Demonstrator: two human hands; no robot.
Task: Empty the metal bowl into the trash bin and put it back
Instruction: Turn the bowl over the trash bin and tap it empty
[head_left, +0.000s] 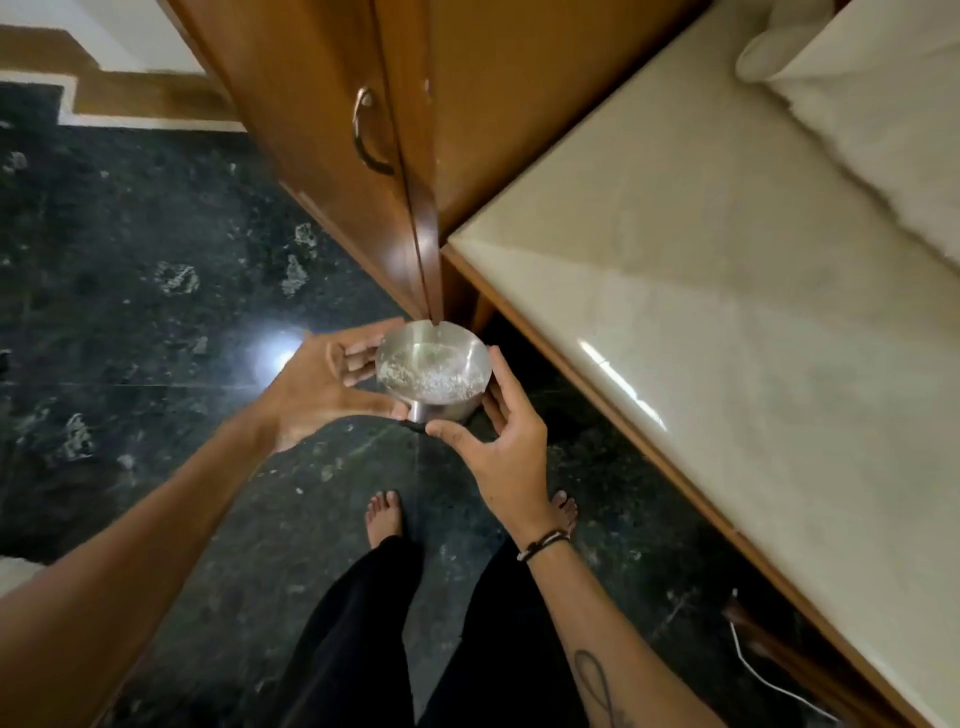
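Dark marble floor (130, 322) lies below our hands; we cradle the metal bowl (432, 373) level between left hand (317, 387) and right hand (506, 441), probably so its whitish residue (423, 376) stays inside.

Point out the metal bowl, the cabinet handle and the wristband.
metal bowl (432, 370): head view, on the inner bottom with the pale residue.
cabinet handle (365, 132): head view, on the middle of the curved metal bar.
wristband (543, 542): head view, on the dark cord around the right wrist.
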